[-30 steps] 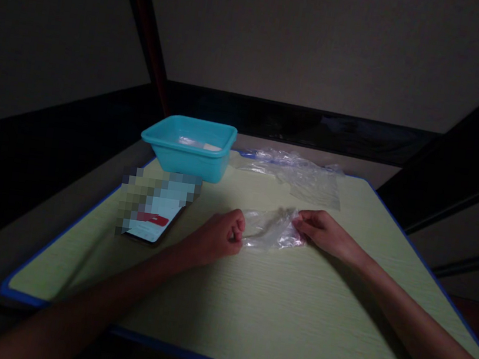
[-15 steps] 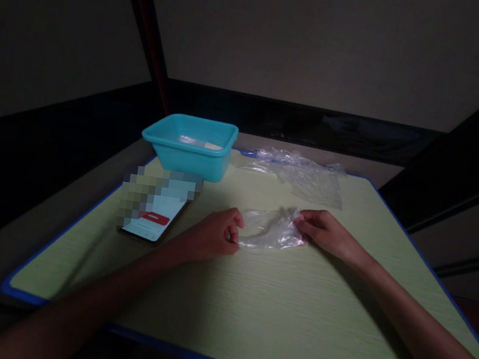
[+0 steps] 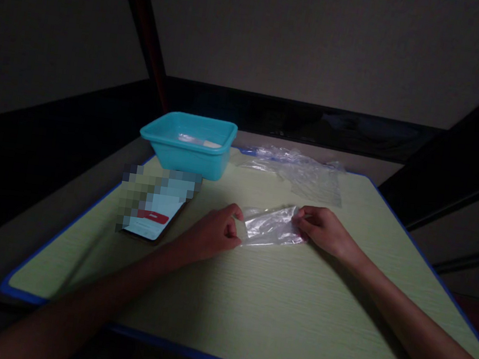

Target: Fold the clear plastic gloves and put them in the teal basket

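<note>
A clear plastic bag (image 3: 268,226) is stretched flat between my two hands, just above or on the table. My right hand (image 3: 319,227) pinches its gathered right end between thumb and fingers. At the opposite end, the curled fingers and thumb of my left hand (image 3: 216,233) hold the bag's left edge, one at the upper corner and one at the lower. Light glints off creases in the film. Beyond my hands, more crumpled clear plastic (image 3: 311,175) lies spread at the table's far edge.
A turquoise plastic basin (image 3: 193,158) stands at the back left with pale items (image 3: 200,141) inside. In front of it lies a phone (image 3: 151,220), its lit screen partly blurred out. The pale green table (image 3: 273,321) has a blue rim, with dark panels behind.
The bag has been pulled flatter and straighter between my hands, its upper edge now taut. Both hands stay almost where they were. The view has shifted very slightly.
</note>
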Available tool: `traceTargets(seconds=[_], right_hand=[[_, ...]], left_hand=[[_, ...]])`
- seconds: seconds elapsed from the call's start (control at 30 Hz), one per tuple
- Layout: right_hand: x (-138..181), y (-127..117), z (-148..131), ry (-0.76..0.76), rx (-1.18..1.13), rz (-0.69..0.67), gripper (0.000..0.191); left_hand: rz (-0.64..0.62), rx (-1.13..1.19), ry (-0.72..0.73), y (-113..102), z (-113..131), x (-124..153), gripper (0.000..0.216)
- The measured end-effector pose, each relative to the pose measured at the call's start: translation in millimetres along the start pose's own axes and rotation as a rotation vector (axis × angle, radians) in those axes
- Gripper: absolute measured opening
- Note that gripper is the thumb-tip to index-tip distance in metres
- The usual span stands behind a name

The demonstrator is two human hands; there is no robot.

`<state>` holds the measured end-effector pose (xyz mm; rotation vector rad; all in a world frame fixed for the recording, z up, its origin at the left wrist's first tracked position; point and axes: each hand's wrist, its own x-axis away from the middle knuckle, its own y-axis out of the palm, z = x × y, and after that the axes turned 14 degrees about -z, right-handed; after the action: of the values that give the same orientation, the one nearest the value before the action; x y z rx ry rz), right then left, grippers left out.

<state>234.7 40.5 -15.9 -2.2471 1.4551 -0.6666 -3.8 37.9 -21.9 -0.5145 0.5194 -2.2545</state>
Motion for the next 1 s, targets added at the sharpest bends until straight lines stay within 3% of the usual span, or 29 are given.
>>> traceTargets(seconds=[0.3,0.53,1.0], right_hand=[[0,3,4,-0.006,0.049,0.064,0.015],[1,4,4,-0.019,0.026,0.062,0.02],[1,5,2,-0.023,-0.077,0.087,0.028]], left_hand=[[-0.047,0.067,0.007,-5,-2,1,0.028],[-0.077,0.19,-0.049,-11,3,2,0.028],[-0.11,0.235,-0.02,-13,2,3,0.038]])
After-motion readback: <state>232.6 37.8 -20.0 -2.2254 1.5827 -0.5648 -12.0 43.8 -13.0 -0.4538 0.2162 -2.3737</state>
